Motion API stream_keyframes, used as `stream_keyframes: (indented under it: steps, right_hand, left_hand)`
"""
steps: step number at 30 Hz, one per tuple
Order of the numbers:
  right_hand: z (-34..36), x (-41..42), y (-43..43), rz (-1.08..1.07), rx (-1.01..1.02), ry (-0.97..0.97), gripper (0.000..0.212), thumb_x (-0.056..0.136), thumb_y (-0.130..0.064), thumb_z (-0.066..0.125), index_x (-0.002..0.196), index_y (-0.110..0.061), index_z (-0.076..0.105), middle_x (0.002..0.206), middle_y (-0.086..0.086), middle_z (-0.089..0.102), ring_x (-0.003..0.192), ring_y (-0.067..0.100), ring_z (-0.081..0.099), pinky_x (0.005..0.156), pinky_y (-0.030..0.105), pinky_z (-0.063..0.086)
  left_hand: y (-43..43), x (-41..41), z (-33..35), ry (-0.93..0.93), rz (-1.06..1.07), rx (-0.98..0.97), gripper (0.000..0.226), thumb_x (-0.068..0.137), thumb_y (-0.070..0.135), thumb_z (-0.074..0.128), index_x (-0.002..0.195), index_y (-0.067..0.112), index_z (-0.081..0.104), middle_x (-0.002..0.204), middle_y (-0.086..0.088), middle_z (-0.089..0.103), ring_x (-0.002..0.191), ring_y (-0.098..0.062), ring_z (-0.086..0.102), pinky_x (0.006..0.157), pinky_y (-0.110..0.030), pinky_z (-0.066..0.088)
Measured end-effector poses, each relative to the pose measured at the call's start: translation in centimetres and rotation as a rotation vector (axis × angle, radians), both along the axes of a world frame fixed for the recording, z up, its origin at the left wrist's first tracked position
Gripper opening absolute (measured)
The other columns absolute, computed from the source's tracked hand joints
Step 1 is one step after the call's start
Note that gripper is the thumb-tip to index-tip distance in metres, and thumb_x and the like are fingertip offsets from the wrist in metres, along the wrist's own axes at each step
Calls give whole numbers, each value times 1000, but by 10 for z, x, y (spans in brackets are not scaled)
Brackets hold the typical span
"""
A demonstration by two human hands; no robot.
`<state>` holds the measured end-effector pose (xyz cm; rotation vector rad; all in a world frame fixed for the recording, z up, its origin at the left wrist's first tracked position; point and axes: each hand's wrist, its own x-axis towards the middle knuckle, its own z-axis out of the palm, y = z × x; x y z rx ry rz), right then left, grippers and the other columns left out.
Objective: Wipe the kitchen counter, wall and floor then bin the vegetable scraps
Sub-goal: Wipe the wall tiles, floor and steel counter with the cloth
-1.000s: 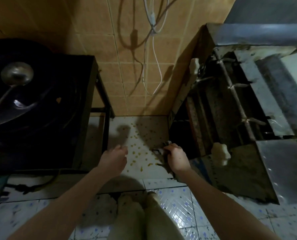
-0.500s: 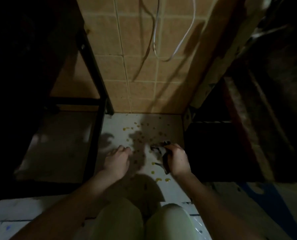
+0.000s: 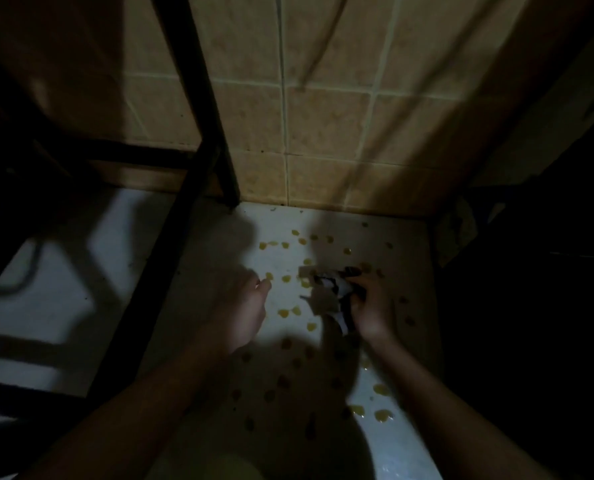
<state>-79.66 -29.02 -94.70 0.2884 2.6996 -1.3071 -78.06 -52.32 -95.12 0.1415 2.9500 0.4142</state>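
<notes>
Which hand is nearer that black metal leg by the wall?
Left. The left hand is right of the black metal leg, nearer the camera; the right hand, gripping a rag, is farther right.

I'm getting a very dim, grainy view: light is reaching only the wall tiles (image 3: pixel 323 116) and a floor (image 3: pixel 403 445) patch, shadows are covering the middle, and both sides are sinking into black.

A crumpled rag (image 3: pixel 330 293) is gripped in the right hand (image 3: pixel 371 308) low over the pale floor (image 3: pixel 404 445), where small yellow scraps (image 3: pixel 283 312) are scattered. The left hand (image 3: pixel 243 315) is held alongside, fingers extended towards the scraps. A black frame leg (image 3: pixel 198 98) is seen against the tiled wall (image 3: pixel 326 119).
</notes>
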Motion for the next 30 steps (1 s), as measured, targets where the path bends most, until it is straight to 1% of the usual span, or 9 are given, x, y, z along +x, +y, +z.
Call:
stream_keyframes:
  steps: [3, 5, 10, 14, 19, 22, 25, 27, 30]
  right_hand:
    - [-25, -19, -12, -77, -27, 14, 28, 88, -2, 52, 107, -15, 68, 112, 5, 65, 94, 9, 53, 82, 21, 37]
    - [-33, -34, -22, -93, -37, 49, 26, 89, -3, 53, 107, -16, 67, 110, 4, 65, 92, 8, 52, 82, 22, 39]
    - [-30, -77, -59, -50, -105, 113, 28, 90, -1, 51, 114, -10, 63, 117, 6, 62, 104, 14, 56, 91, 26, 42]
    - [-31, -121, -94, -40, -139, 134, 30, 91, -1, 49, 116, -9, 63, 119, 8, 63, 112, 20, 57, 96, 25, 40]
    - [-52, -162, -130, 74, -101, 151, 32, 89, 0, 45, 112, -8, 66, 113, 10, 67, 105, 23, 61, 93, 28, 48]
    - [-72, -175, -154, 143, -102, 94, 31, 89, -3, 48, 114, -9, 64, 112, 12, 65, 104, 25, 60, 80, 18, 45]
    - [-92, -184, -175, 354, 148, 87, 44, 85, -5, 58, 129, -11, 55, 132, 16, 53, 118, 32, 51, 96, 34, 46]
    - [-100, -188, -183, 544, 431, 107, 50, 84, -19, 64, 132, -19, 51, 145, 11, 39, 125, 37, 39, 95, 42, 44]
    - [-106, -195, -182, 623, 603, 159, 56, 80, -25, 69, 132, -24, 48, 146, 6, 35, 128, 35, 31, 91, 47, 45]
  left_hand:
    - [1, -7, -21, 12, 21, 66, 43, 82, 13, 59, 118, 31, 44, 116, 3, 51, 98, -12, 54, 82, -31, 51]
    - [-4, -11, -24, 37, 39, 86, 38, 84, 14, 57, 117, 28, 45, 116, 2, 50, 100, -14, 52, 84, -33, 51]
    - [-30, -13, -26, 48, 63, 46, 46, 88, 15, 55, 131, 23, 39, 131, -3, 45, 113, -19, 48, 92, -40, 48]
    - [-45, -34, -37, 14, 90, -43, 45, 95, 14, 47, 139, 15, 39, 140, -10, 44, 125, -25, 43, 105, -38, 38]
    - [-47, -54, -45, 142, 142, -5, 40, 94, 19, 48, 133, 18, 43, 134, -4, 47, 120, -20, 45, 101, -35, 39]
    - [-36, -56, -45, 168, 197, 131, 35, 91, 18, 53, 125, 20, 47, 123, -2, 50, 108, -17, 50, 89, -32, 46]
    - [-32, -50, -52, 205, 222, 161, 30, 88, 17, 56, 116, 22, 50, 117, 0, 51, 101, -15, 52, 84, -32, 48]
    - [-37, -45, -63, 188, 207, 168, 31, 87, 18, 56, 116, 23, 49, 118, 1, 49, 103, -16, 52, 87, -34, 48]
    - [-44, -41, -75, 112, 217, 149, 32, 88, 23, 56, 119, 26, 48, 119, 3, 49, 109, -15, 51, 92, -33, 45]
